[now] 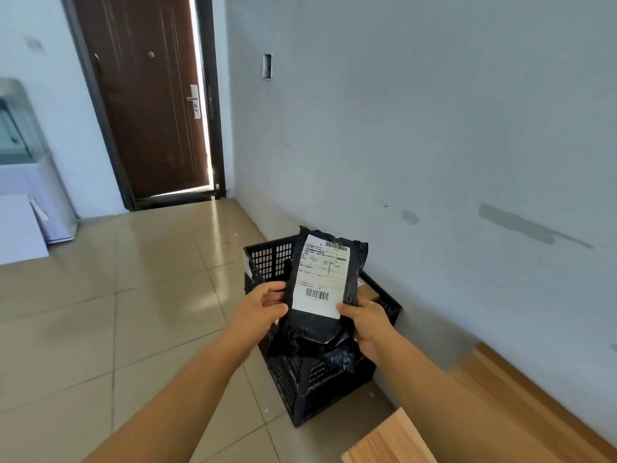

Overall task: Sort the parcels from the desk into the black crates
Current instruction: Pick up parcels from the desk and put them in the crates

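I hold a black plastic parcel (354, 272) with a white shipping label upright in front of me, above the black crates. My left hand (263, 305) grips its left edge, thumb on the front. My right hand (367, 320) pinches its lower right corner. Below it, black perforated crates (267, 259) stand on the floor against the wall, one behind the other. The near crate (320, 385) holds crumpled black bags. A brown parcel (369, 290) shows in the far crate.
The wooden desk (394, 439) edge lies at the bottom right. A grey wall runs along the right, just behind the crates. Tiled floor (133, 312) spreads to the left. A brown door (150, 95) stands ahead, and white boards (23, 228) lean at far left.
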### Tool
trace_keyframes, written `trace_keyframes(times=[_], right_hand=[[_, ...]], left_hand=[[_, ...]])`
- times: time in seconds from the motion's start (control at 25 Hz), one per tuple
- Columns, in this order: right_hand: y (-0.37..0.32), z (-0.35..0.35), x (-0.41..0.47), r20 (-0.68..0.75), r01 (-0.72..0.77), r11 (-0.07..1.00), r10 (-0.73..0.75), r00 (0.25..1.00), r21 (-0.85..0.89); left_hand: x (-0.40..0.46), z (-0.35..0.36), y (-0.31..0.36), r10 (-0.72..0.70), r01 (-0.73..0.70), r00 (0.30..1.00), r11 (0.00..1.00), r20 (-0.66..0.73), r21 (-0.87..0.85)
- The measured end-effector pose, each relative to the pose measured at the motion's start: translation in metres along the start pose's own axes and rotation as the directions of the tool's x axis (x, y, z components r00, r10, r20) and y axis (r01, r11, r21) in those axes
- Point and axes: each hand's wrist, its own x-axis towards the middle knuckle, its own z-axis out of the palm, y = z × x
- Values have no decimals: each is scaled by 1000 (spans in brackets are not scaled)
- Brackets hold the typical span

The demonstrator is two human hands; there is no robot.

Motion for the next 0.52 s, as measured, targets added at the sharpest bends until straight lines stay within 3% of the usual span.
trace_keyframes(times=[0.52], right_hand=[[-20, 125, 240, 24, -190, 979, 193, 981, -77]], left_hand=[[229, -71, -23, -166, 166, 986, 986, 4, 33]])
